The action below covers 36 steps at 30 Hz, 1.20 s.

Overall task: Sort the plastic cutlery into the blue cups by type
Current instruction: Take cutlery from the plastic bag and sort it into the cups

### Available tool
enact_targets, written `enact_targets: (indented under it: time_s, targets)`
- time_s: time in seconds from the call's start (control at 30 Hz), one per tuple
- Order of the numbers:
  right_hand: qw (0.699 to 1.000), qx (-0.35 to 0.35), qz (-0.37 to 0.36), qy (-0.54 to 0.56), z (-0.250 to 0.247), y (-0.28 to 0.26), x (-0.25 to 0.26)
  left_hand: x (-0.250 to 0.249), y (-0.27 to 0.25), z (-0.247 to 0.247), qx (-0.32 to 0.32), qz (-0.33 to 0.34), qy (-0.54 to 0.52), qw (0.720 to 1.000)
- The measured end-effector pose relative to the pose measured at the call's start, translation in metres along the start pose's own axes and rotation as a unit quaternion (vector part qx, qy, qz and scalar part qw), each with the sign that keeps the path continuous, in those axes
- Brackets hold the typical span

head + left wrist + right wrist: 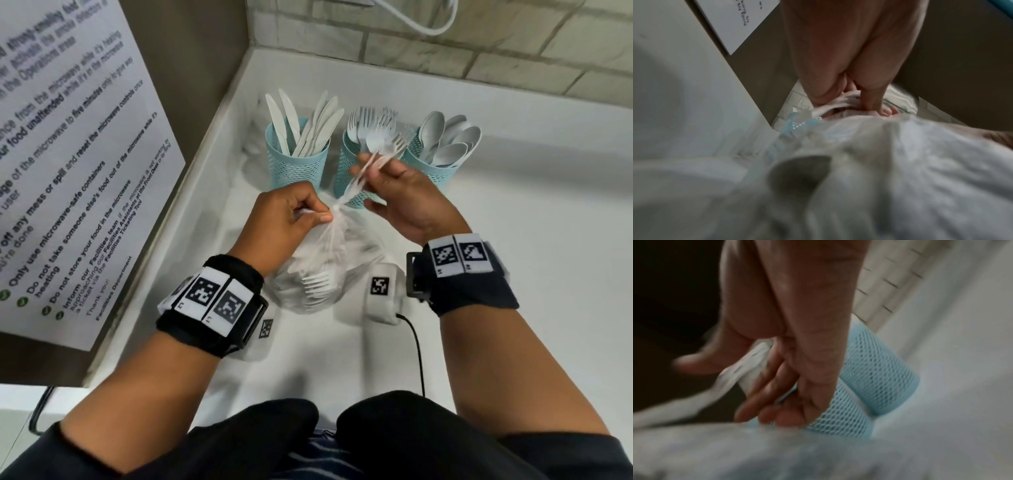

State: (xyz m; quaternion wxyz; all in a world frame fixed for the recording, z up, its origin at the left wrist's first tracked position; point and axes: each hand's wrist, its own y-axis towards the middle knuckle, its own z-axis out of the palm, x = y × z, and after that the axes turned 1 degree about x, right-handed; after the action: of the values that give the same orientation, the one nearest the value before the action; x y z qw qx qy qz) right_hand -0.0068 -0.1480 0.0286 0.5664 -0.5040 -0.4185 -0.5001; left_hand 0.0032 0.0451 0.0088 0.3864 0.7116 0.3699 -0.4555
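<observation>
Three blue mesh cups stand in a row on the white counter (531, 240): the left cup (296, 164) holds white knives, the middle cup (348, 161) forks, the right cup (435, 171) spoons. In front of them a clear plastic bag (315, 274) with white forks inside rests on the counter. My left hand (320, 216) pinches the bag's twisted neck. My right hand (368, 171) grips the twisted tail of the bag above the neck, in front of the middle cup. In the right wrist view, my right hand (777, 378) holds the white strand (748, 369) beside two cups (879, 378).
A brown side panel with a printed notice (68, 171) closes off the left. A brick wall (479, 41) runs along the back. A white tagged device (380, 291) with a black cable lies beside the bag; another (263, 337) sits under my left wrist.
</observation>
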Motion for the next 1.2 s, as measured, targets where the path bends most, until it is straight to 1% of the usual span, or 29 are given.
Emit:
enact_targets:
  time_s: [0.03, 0.07, 0.1, 0.13, 0.17, 0.23, 0.27, 0.37, 0.4, 0.43, 0.5, 0.57, 0.6, 0.63, 0.67, 0.73, 0.8, 0.93, 1.0, 1.07, 1.13, 1.2]
  targets:
    - [0.996, 0.051, 0.029, -0.064, -0.003, -0.002, -0.003, -0.001, 0.002, 0.000, -0.004, -0.007, -0.019, 1.000]
    - [0.989, 0.095, 0.057, -0.095, -0.004, -0.004, -0.004, -0.001, 0.004, -0.001, -0.007, -0.009, -0.031, 0.999]
    - [0.984, 0.128, 0.070, -0.103, -0.004, -0.006, -0.007, -0.003, 0.007, -0.001, -0.010, -0.007, -0.035, 0.999]
    - [0.981, 0.145, 0.070, -0.109, -0.003, -0.008, -0.009, -0.004, 0.009, -0.001, -0.012, -0.002, -0.034, 0.999]
    - [0.979, 0.146, 0.063, -0.132, -0.002, -0.008, -0.011, -0.006, 0.010, 0.000, -0.015, 0.001, -0.028, 0.999]
    - [0.974, 0.118, 0.052, -0.187, 0.002, -0.007, -0.011, -0.009, 0.010, 0.003, -0.023, 0.006, -0.012, 1.000]
    - [0.974, 0.100, 0.048, -0.195, 0.003, -0.007, -0.011, -0.009, 0.009, 0.005, -0.033, 0.012, 0.004, 0.999]
    - [0.987, 0.072, 0.044, -0.137, -0.002, -0.007, -0.014, -0.009, 0.003, 0.003, -0.087, 0.062, 0.107, 0.988]
    - [0.990, 0.067, 0.042, -0.114, -0.004, -0.008, -0.016, -0.009, 0.001, 0.000, -0.104, 0.067, 0.149, 0.981]
    - [0.992, 0.060, 0.038, -0.104, -0.007, -0.009, -0.019, -0.010, -0.002, -0.003, -0.112, 0.054, 0.187, 0.975]
    - [0.993, 0.054, 0.032, -0.097, -0.009, -0.010, -0.021, -0.014, -0.004, -0.007, -0.095, 0.005, 0.270, 0.958]
    - [0.995, 0.058, 0.021, -0.078, -0.006, -0.009, -0.020, -0.016, -0.004, -0.006, -0.038, -0.033, 0.352, 0.935]
    - [0.996, 0.062, 0.015, -0.062, -0.004, -0.009, -0.019, -0.015, -0.003, -0.003, -0.008, -0.043, 0.370, 0.928]
    - [0.996, 0.067, 0.013, -0.054, -0.003, -0.009, -0.018, -0.014, -0.002, 0.000, 0.011, -0.048, 0.372, 0.927]
    - [0.996, 0.068, 0.014, -0.056, -0.002, -0.008, -0.017, -0.013, 0.000, 0.003, 0.016, -0.047, 0.362, 0.931]
    - [0.994, 0.071, 0.023, -0.084, -0.003, -0.008, -0.019, -0.011, 0.000, 0.006, 0.000, -0.036, 0.334, 0.942]
    - [0.992, 0.068, 0.030, -0.099, -0.009, -0.009, -0.020, -0.011, 0.001, 0.001, -0.016, -0.031, 0.336, 0.941]
    - [0.994, 0.058, 0.040, -0.085, -0.026, -0.012, -0.018, -0.014, 0.005, -0.019, -0.037, -0.057, 0.335, 0.940]
    - [0.994, 0.075, 0.028, -0.078, -0.025, -0.012, -0.016, -0.017, 0.007, -0.024, -0.035, -0.062, 0.287, 0.955]
    - [0.993, 0.095, 0.013, -0.068, -0.017, -0.010, -0.015, -0.021, 0.008, -0.018, 0.001, -0.071, 0.218, 0.973]
    - [0.993, 0.108, 0.007, -0.055, -0.009, -0.007, -0.015, -0.023, 0.007, -0.007, 0.027, -0.080, 0.181, 0.980]
    - [0.993, 0.102, -0.002, -0.067, -0.006, -0.005, -0.017, -0.021, 0.007, -0.001, 0.023, -0.083, 0.148, 0.985]
